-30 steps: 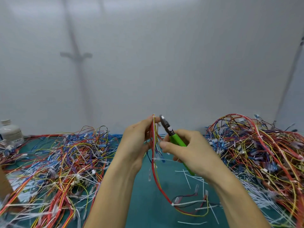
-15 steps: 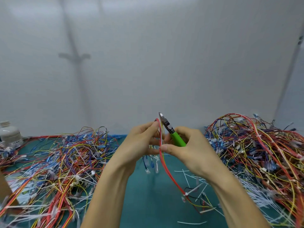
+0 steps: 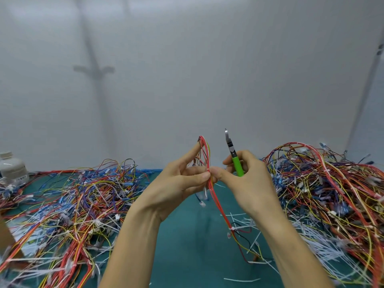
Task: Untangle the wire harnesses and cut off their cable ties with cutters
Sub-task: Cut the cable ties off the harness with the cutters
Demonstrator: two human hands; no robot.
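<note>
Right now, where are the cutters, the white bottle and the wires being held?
cutters [image 3: 236,166]: head view, green handle.
white bottle [image 3: 12,169]: head view, its body.
held wire harness [image 3: 205,151]: head view, red loop at the top.

soft, even, fairly bright light fills the scene, and the white wall [image 3: 228,69] reads as a flat pale grey, dimming a little toward the upper corners. a faint, blurry shadow [image 3: 94,69] shaped like a post with a crossbar lies on it, left of centre. the left hand [image 3: 178,183] and right hand [image 3: 251,183] are evenly lit and fairly sharp, throwing only a weak smudge of shade on the green mat [image 3: 187,256]. the cutters [image 3: 234,159] show a small glint on the blade. wide-angle bending tilts the wall seam [image 3: 361,104] at right, and the wire piles [image 3: 62,215] smear and soften toward the lower corners
</note>
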